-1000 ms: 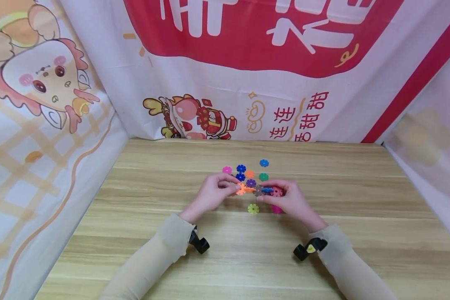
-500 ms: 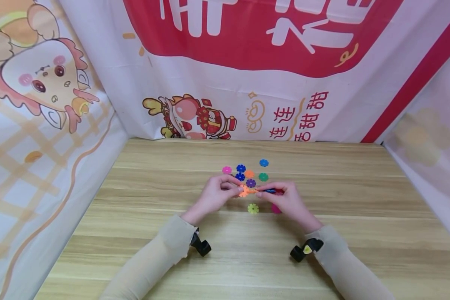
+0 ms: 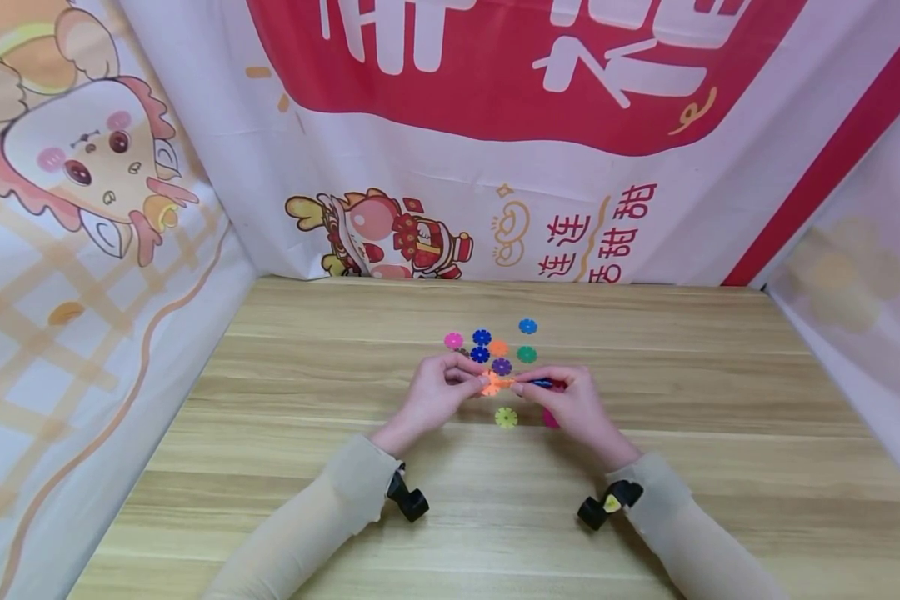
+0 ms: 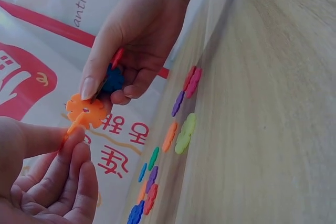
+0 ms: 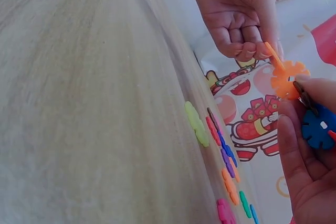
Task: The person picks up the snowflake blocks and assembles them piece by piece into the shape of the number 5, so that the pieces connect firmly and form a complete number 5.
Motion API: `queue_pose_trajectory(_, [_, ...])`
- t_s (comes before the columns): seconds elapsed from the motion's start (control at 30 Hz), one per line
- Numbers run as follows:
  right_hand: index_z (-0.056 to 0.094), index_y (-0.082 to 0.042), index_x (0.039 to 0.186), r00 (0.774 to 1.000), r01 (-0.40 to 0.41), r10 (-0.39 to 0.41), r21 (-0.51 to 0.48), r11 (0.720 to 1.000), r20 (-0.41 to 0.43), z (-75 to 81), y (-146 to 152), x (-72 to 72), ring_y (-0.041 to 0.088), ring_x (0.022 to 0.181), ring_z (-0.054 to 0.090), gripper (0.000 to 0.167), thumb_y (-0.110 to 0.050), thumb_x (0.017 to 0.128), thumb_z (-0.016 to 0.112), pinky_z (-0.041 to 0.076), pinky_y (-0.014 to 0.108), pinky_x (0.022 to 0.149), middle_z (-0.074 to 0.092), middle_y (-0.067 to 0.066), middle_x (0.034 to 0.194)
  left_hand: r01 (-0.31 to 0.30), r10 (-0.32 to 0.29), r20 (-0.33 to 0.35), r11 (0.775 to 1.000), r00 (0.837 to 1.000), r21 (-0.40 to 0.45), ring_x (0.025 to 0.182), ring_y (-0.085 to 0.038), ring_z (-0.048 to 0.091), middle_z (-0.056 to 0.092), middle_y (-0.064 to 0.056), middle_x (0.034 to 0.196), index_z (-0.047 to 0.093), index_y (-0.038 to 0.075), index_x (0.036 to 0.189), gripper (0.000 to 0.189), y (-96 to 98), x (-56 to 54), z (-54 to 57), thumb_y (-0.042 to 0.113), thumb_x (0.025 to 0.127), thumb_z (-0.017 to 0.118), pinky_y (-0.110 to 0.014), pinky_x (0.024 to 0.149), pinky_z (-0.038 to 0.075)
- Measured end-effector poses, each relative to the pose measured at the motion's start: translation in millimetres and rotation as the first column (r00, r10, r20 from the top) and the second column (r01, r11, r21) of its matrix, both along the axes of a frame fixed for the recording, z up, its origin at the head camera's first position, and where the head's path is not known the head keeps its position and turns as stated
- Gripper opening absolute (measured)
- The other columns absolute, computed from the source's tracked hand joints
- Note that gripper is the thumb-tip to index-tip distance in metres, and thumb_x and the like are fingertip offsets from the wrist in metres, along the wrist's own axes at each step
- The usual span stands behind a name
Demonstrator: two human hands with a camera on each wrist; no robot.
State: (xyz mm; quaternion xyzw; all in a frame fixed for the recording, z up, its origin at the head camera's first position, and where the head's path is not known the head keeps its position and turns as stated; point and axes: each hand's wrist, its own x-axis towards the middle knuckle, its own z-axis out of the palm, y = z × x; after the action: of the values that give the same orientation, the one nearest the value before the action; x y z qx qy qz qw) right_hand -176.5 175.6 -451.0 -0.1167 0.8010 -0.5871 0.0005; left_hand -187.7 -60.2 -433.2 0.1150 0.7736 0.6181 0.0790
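In the head view my left hand [image 3: 437,393] and right hand [image 3: 567,397] meet just above the table. Thumb and fingers of the left hand pinch an orange snowflake disc seen edge-on, slotted into a flatter orange snowflake disc [image 4: 86,113]. Between my right thumb and fingers is a dark brown snowflake disc [image 5: 303,94], its edge right at the flatter orange disc. A blue snowflake disc [image 5: 318,128] adjoins the brown one inside the right hand. Past the blue disc a red piece [image 4: 117,56] shows, partly hidden by the hand.
Loose snowflake discs lie behind the hands on the wooden table [image 3: 450,533], among them a green disc [image 3: 527,354], a purple disc [image 3: 501,366] and a pink disc [image 3: 453,340]. Nearer lies a yellow-green disc [image 3: 506,417]. Printed cloth [image 3: 420,167] walls the back and sides.
The hands have drawn closer together. My right hand has turned its joined discs, bringing the brown one against the orange pair; the fingers now cover more of them. The loose discs stay put.
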Motion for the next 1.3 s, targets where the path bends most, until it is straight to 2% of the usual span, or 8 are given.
queue_pose_trajectory(0.13, [0.080,-0.019,0.101,0.999,0.015,-0.016,0.010,1.000,0.028,1.0,-1.4,0.5,0.024,0.097,0.066,0.023,-0.039,0.091,0.079,0.056,0.032,0.076,0.075,-0.002,0.107,-0.013,0.012,0.025,0.999,1.000,0.029,0.082,-0.020,0.071,0.074,-0.004,0.089,0.071,0.004,0.103,0.011,1.9,1.1,1.1,0.005,0.092,0.075,-0.056,0.082,0.056])
queue_pose_trajectory(0.27, [0.079,-0.019,0.102,1.000,0.007,-0.008,0.014,1.000,0.029,1.1,-1.5,-0.7,0.024,0.099,0.066,0.025,-0.041,0.091,0.078,0.056,0.035,0.078,0.074,-0.002,0.107,-0.012,0.011,0.027,0.999,1.000,0.032,0.082,-0.021,0.070,0.074,-0.004,0.090,0.071,0.005,0.103,0.011,1.9,0.8,1.6,0.006,0.092,0.075,-0.057,0.082,0.055])
queue_pose_trajectory(0.53, [0.080,-0.013,0.102,0.999,-0.046,0.046,-0.023,0.999,-0.019,6.6,2.7,-6.3,0.021,0.116,0.060,0.015,-0.023,0.091,0.080,0.049,0.040,0.098,0.070,0.014,0.119,0.002,-0.003,0.027,0.999,1.000,0.045,0.085,-0.021,0.071,0.074,-0.004,0.093,0.071,0.006,0.106,0.015,0.8,-1.6,4.1,0.013,0.094,0.075,-0.054,0.084,0.056])
queue_pose_trajectory(0.77, [0.079,-0.004,0.102,0.996,-0.084,0.084,0.014,0.996,0.018,43.8,-1.9,5.8,0.028,0.111,0.063,0.011,-0.010,0.093,0.077,0.051,0.043,0.095,0.071,0.015,0.113,0.001,-0.003,0.042,0.999,0.999,0.045,0.087,-0.021,0.071,0.074,-0.004,0.095,0.071,0.006,0.108,0.014,1.2,-3.9,4.4,0.013,0.095,0.074,-0.052,0.085,0.056])
queue_pose_trajectory(0.9, [0.079,-0.004,0.102,0.997,-0.083,0.083,0.030,0.996,0.005,48.1,-2.0,6.6,0.028,0.103,0.065,0.011,-0.010,0.093,0.077,0.055,0.034,0.084,0.073,0.010,0.107,-0.002,0.000,0.045,0.998,0.999,0.056,0.087,-0.021,0.071,0.074,-0.005,0.096,0.071,0.006,0.108,0.014,1.9,-4.0,6.2,0.013,0.096,0.074,-0.052,0.086,0.056])
queue_pose_trajectory(1.0, [0.079,-0.004,0.103,0.996,-0.089,0.089,0.049,0.995,0.000,47.1,-2.6,6.5,0.027,0.101,0.066,0.011,-0.008,0.093,0.076,0.055,0.034,0.084,0.074,0.006,0.105,0.000,-0.002,0.041,0.999,0.999,0.050,0.087,-0.021,0.071,0.074,-0.005,0.096,0.072,0.006,0.108,0.015,2.3,-4.0,5.6,0.014,0.096,0.074,-0.052,0.086,0.056])
queue_pose_trajectory(1.17, [0.079,-0.006,0.103,0.996,-0.084,0.084,0.047,0.995,-0.004,26.2,0.9,-2.4,0.024,0.106,0.064,0.010,-0.008,0.094,0.076,0.052,0.044,0.093,0.073,0.009,0.109,0.016,-0.017,0.041,0.999,0.999,0.035,0.087,-0.021,0.071,0.074,-0.005,0.095,0.071,0.007,0.110,0.016,2.5,-4.9,2.6,0.016,0.096,0.074,-0.052,0.085,0.056])
queue_pose_trajectory(1.3, [0.080,-0.011,0.102,0.997,-0.073,0.074,0.027,0.997,-0.023,13.3,4.9,-7.8,0.022,0.107,0.064,0.009,-0.013,0.093,0.077,0.052,0.041,0.093,0.074,0.006,0.109,0.041,-0.042,0.040,0.999,0.998,0.022,0.090,-0.022,0.071,0.074,-0.003,0.096,0.071,0.011,0.114,0.022,0.7,-6.4,1.9,0.023,0.096,0.075,-0.052,0.086,0.056])
